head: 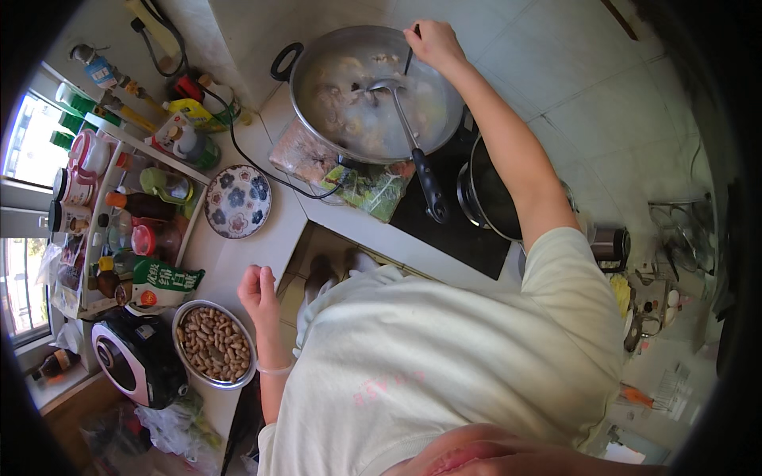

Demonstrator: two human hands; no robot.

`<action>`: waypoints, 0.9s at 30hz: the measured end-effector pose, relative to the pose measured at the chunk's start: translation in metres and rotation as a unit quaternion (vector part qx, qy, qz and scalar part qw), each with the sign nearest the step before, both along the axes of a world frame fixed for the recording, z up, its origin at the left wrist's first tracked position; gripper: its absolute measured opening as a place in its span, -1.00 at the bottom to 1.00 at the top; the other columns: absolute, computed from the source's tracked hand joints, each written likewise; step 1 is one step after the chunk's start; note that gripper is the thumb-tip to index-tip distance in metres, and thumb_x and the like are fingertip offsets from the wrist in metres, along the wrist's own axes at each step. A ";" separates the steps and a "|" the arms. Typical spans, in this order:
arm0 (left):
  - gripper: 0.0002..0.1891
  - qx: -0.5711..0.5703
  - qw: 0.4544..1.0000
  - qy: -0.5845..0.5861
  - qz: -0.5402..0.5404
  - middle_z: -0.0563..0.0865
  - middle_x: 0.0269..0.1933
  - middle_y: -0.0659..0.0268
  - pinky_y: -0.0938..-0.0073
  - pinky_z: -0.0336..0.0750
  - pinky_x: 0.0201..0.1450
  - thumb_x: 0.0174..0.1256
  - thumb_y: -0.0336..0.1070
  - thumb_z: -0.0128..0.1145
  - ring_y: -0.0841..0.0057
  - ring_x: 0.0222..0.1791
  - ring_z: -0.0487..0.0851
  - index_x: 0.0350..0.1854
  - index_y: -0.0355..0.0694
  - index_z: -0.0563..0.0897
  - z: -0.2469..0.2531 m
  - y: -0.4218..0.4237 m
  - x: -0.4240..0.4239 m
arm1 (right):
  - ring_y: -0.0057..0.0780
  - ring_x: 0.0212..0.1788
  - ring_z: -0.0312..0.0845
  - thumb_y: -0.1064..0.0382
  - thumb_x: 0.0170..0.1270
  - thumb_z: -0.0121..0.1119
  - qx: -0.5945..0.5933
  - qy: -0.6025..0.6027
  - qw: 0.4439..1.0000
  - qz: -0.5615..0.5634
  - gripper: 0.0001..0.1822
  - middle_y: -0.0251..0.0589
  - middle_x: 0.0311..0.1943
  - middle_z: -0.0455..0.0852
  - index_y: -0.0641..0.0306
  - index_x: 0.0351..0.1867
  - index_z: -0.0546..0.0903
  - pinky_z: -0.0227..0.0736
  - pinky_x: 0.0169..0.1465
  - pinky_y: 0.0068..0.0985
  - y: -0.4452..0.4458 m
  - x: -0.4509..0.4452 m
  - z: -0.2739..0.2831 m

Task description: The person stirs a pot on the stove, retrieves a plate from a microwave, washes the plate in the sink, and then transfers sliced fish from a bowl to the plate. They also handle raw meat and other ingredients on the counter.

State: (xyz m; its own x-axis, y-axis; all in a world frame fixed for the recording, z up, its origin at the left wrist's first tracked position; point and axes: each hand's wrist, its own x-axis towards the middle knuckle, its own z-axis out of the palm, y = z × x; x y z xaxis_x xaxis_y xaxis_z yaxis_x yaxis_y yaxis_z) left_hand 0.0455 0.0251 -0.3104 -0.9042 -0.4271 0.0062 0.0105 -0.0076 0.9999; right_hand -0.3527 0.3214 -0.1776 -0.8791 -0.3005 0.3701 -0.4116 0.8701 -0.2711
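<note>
My right hand [437,44] is above the far rim of a large metal pot [303,113], closed around a thin dark utensil [409,61] that points down into it. Pale, cloudy broth [357,122] with chunks of food fills much of the pot. A metal ladle [402,113] leans over the near rim, its bowl in the broth and its black handle [428,184] outside. My left hand [260,291] hangs near the counter edge with curled fingers and nothing visible in it. Close to it are a flowered plate [237,201] and a metal bowl of peanuts in shells [213,345].
Plastic-wrapped packages [363,187] lie under the pot's near side, by a black cooktop [446,226]. A black cord [238,143] crosses the counter to the pot. Another pan [500,196] is beneath my right arm. Left are a bottle-filled rack [196,238] and a black-and-white appliance [140,363].
</note>
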 end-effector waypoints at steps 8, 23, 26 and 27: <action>-0.72 -0.006 1.000 -0.007 0.003 0.38 -0.57 0.51 0.71 0.13 -0.48 0.32 -0.41 0.04 0.78 -0.53 0.24 -0.60 -0.25 0.36 0.000 0.003 0.005 | -0.55 -0.60 0.64 0.15 0.22 0.05 -0.149 -0.007 0.988 0.044 -0.71 -0.27 -0.67 0.66 0.30 -0.50 0.63 0.54 -0.41 -0.59 0.004 0.009 0.041; -0.72 -0.001 1.000 -0.003 0.003 0.36 -0.60 0.52 0.71 0.10 -0.50 0.32 -0.40 0.04 0.79 -0.55 0.22 -0.60 -0.25 0.36 0.000 0.007 0.004 | -0.48 -0.58 0.66 0.13 0.25 0.07 -0.146 -0.037 0.986 0.078 -0.73 -0.22 -0.66 0.66 0.33 -0.39 0.62 0.53 -0.42 -0.57 -0.004 0.007 -0.012; -0.72 -0.007 1.000 -0.003 0.002 0.37 -0.59 0.52 0.71 0.10 -0.50 0.32 -0.40 0.05 0.79 -0.55 0.22 -0.60 -0.25 0.36 0.000 0.008 0.004 | -0.48 -0.58 0.67 0.14 0.24 0.07 -0.161 -0.030 0.983 0.078 -0.72 -0.22 -0.65 0.66 0.33 -0.39 0.63 0.53 -0.42 -0.58 -0.006 0.002 -0.015; -0.72 -0.014 1.000 -0.004 0.000 0.37 -0.59 0.52 0.71 0.10 -0.50 0.32 -0.40 0.04 0.79 -0.55 0.22 -0.60 -0.25 0.36 0.000 0.008 0.003 | -0.49 -0.57 0.67 0.14 0.24 0.06 -0.166 -0.032 0.984 0.064 -0.72 -0.23 -0.64 0.67 0.33 -0.39 0.63 0.53 -0.42 -0.58 -0.006 0.000 -0.012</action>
State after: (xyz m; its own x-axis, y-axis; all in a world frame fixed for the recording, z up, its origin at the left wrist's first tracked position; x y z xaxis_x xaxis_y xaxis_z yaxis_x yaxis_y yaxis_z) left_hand 0.0489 0.0328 -0.3105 -0.9046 -0.4262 0.0100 0.0019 0.0194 0.9998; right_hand -0.3524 0.3153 -0.1896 -0.8665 -0.2820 0.4118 -0.4849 0.6714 -0.5605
